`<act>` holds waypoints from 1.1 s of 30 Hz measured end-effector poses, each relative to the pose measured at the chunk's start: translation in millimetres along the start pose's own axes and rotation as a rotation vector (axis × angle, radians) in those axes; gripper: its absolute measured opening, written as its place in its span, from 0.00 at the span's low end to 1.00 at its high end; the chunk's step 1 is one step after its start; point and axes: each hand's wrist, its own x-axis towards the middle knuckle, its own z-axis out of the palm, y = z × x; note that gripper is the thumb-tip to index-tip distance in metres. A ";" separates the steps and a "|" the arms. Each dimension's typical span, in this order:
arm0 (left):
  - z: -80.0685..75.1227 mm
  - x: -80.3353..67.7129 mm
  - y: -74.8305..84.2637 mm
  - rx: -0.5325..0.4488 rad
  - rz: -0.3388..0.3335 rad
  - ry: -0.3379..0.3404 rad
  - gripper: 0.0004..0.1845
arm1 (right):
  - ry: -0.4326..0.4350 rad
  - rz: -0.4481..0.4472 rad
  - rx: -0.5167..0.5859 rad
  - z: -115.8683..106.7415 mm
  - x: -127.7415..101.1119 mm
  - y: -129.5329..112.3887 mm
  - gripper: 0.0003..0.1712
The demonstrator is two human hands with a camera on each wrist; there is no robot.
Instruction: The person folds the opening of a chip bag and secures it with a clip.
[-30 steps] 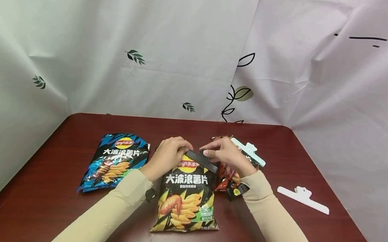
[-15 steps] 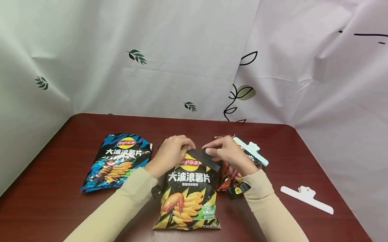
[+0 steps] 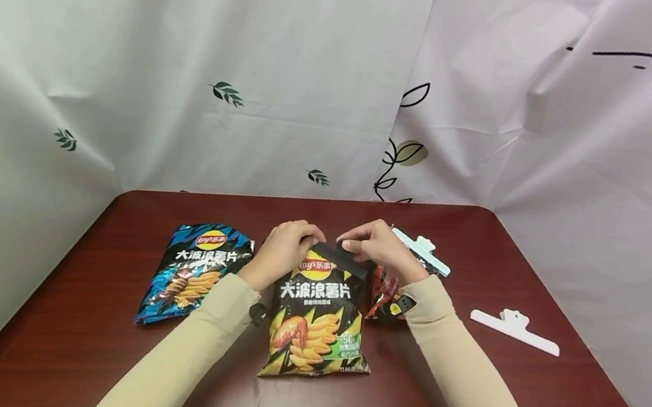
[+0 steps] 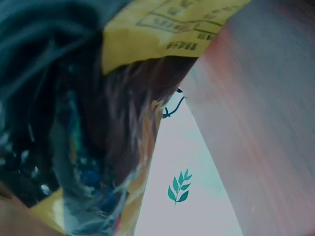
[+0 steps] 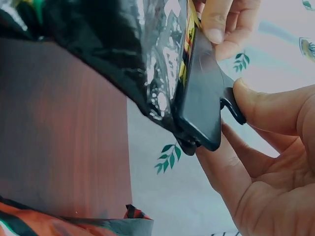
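A black and yellow chip bag (image 3: 317, 328) stands tilted up between the hands, with a long black bag clip (image 3: 341, 260) across its top edge. My left hand (image 3: 285, 253) pinches the bag's top left corner, beside the clip's end. At the clip's handle, my right hand (image 3: 380, 245) pinches the lever; in the right wrist view the thumb presses on the lever of the black clip (image 5: 199, 93). The bag's top lies against the clip's jaws there. In the left wrist view the chip bag (image 4: 162, 29) hides the left fingers almost wholly.
A blue chip bag (image 3: 191, 275) lies to the left on the dark red table (image 3: 63, 307). Behind the right hand lies a red chip bag (image 3: 384, 291) with a pale blue clip (image 3: 421, 250) on it. A white clip (image 3: 515, 330) rests at the right.
Both hands have risen slightly with the chip bag and the black clip, and the bag's lower edge has moved a little away from me. The hold of both hands looks the same.
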 end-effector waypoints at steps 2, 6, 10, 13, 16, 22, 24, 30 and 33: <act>-2.0 1.2 -1.2 0.000 -0.004 -0.006 0.10 | -0.010 0.004 0.011 -1.1 3.1 -1.0 0.13; -6.1 2.9 -2.4 0.000 -0.033 -0.014 0.10 | -0.016 0.009 0.040 -2.9 8.6 -3.2 0.14; -8.4 3.9 -3.5 0.014 -0.069 -0.010 0.11 | -0.007 0.014 0.060 -4.8 12.1 -4.2 0.14; -8.6 3.0 -5.7 0.013 -0.092 0.004 0.14 | -0.006 0.021 0.058 -6.0 14.0 -4.0 0.15; -8.0 1.0 -9.2 -0.010 -0.126 0.023 0.20 | 0.002 0.037 0.047 -6.3 15.9 -3.7 0.16; -7.7 -3.5 -15.8 -0.066 -0.204 0.047 0.24 | 0.028 0.060 0.049 -7.3 18.6 -4.6 0.14; -8.1 -5.0 -17.1 -0.088 -0.229 0.048 0.26 | 0.027 0.057 0.049 -7.9 19.8 -4.8 0.14; -8.8 -8.7 -21.6 -0.193 -0.305 0.036 0.32 | 0.039 0.049 0.038 -9.6 25.8 -4.3 0.15; -7.5 -10.1 -24.9 -0.241 -0.345 0.042 0.34 | 0.048 0.053 0.049 -9.5 28.3 -4.9 0.15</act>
